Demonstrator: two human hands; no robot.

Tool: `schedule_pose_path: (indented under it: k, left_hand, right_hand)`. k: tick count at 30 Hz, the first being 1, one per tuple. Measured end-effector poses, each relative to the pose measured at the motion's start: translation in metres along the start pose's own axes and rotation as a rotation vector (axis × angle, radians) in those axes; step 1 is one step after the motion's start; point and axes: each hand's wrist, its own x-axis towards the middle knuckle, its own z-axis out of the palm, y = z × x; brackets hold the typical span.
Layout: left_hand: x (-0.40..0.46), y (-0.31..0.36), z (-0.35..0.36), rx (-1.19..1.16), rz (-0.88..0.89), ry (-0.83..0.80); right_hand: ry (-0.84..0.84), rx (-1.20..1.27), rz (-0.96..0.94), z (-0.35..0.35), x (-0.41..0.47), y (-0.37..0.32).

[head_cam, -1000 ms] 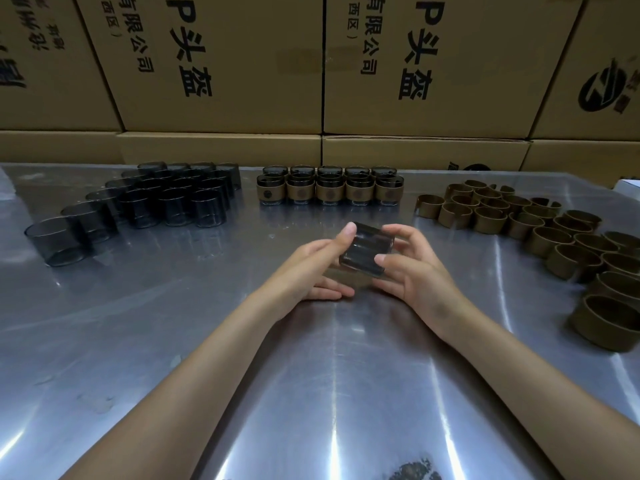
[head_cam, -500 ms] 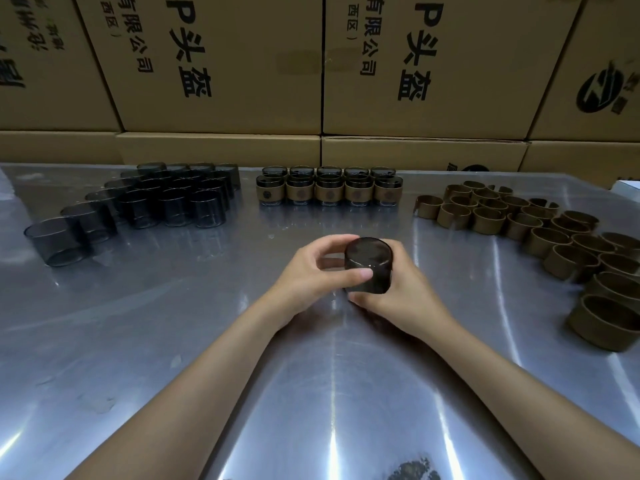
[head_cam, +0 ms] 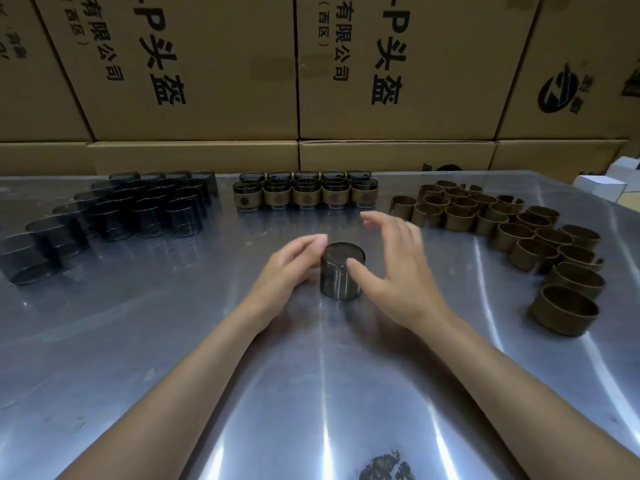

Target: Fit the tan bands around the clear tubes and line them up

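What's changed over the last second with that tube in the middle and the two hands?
The clear tube, held tilted off the table in both hands a second ago, now stands upright on it. The right hand has let go and lifted with fingers spread toward the tan bands; only its thumb remains at the tube. The left hand still steadies it. The banded tubes, bare tubes and bands have not moved.
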Motion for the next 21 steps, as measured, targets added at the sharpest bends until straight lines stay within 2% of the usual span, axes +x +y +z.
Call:
schedule_pose_path:
  k: [2, 3, 5, 8, 11, 14, 18, 21]
  left_hand:
    - [0.002, 0.001, -0.001, -0.07, -0.049, 0.047]
    - [0.003, 0.002, -0.001, -0.068, -0.06, 0.061]
    - [0.002, 0.001, 0.0, -0.064, -0.054, 0.059]
    - [0.001, 0.002, 0.001, -0.067, -0.048, 0.053]
    - [0.003, 0.003, 0.0, -0.079, -0.067, 0.077]
    - [0.003, 0.003, 0.001, -0.078, -0.082, 0.089]
    - [0.003, 0.003, 0.001, -0.065, -0.089, 0.095]
    - [0.002, 0.005, 0.001, -0.061, -0.084, 0.089]
  right_hand:
    - [0.11, -0.336, 0.043, -0.015, 0.003, 0.006]
    - [0.111, -0.517, 0.142, -0.022, 0.004, 0.01]
    - [-0.005, -0.744, 0.416, -0.034, 0.007, 0.018]
    - [-0.22, -0.792, 0.757, -0.05, 0.01, 0.032]
    - [-0.347, -0.749, 0.96, -0.06, 0.008, 0.044]
    - [-0.329, -0.718, 0.915, -0.056, 0.007, 0.048]
    - [-0.231, -0.692, 0.596, -0.036, 0.003, 0.034]
    - [-0.24, -0.583, 0.34, -0.02, 0.001, 0.025]
